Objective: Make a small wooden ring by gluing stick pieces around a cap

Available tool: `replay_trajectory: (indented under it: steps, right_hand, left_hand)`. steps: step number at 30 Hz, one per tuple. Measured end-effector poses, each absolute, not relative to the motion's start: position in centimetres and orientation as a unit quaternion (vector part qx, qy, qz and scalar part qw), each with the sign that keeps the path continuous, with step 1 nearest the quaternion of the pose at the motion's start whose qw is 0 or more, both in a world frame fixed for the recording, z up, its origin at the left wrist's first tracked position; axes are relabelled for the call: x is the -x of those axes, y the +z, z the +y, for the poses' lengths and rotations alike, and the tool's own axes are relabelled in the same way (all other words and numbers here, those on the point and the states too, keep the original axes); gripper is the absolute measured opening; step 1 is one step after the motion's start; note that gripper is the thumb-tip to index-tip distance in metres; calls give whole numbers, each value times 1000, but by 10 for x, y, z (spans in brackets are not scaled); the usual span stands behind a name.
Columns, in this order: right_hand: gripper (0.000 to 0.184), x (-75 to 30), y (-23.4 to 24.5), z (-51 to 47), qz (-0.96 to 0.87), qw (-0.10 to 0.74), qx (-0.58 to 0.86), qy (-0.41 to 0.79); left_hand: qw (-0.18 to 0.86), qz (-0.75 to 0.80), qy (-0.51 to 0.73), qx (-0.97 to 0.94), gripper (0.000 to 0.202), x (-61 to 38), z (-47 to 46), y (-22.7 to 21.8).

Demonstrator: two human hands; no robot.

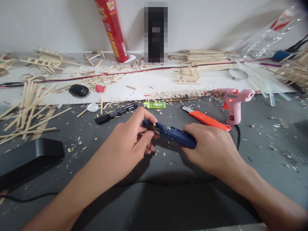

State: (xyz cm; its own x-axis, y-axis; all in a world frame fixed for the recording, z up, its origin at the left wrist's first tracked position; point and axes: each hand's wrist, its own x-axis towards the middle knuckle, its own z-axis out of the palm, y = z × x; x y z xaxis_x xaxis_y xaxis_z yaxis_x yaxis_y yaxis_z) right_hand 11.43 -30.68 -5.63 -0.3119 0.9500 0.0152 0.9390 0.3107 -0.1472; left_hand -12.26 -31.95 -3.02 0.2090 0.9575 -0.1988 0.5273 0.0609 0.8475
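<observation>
My right hand (207, 141) is wrapped round the handles of blue shears (176, 134), which point to the left. At their jaw end, my left hand (127, 138) is closed, thumb and fingers pinching a thin wooden stick (148, 145). Only short bits of the stick show; the fingers hide the rest, and how it sits in the jaws I cannot make out. Just beyond the hands lie a black marker (116, 114), a green lighter (154, 105) and an orange utility knife (209, 120).
A pink glue gun (234, 102) with a lit red light stands at the right, its cord running behind my right wrist. Wooden sticks (29, 109) pile up at the left near a black box-shaped object (33, 158). At the back stand a red can (114, 32) and a plastic bottle (271, 35).
</observation>
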Motion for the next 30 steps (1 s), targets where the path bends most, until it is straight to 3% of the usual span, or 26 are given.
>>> replay_trajectory:
  steps: [4, 11, 18, 26, 30]
  right_hand:
    - [18, -119, -54, -309, -824, 68, 562, 11]
    - [36, -126, -53, -307, -834, 85, 545, 7]
    - [26, -125, -47, -308, -810, 126, 561, 113]
    - [16, -120, -42, -309, -808, 115, 564, 123]
    - [15, -120, -44, -310, -809, 105, 567, 116]
  left_hand:
    - [414, 589, 210, -662, 4, 124, -319, -30]
    - [389, 573, 179, -699, 21, 129, -322, -26]
    - [358, 559, 264, -700, 36, 127, -326, -20]
    - [350, 547, 275, -709, 37, 125, -328, -20]
    - [349, 545, 264, -715, 28, 124, -327, -18]
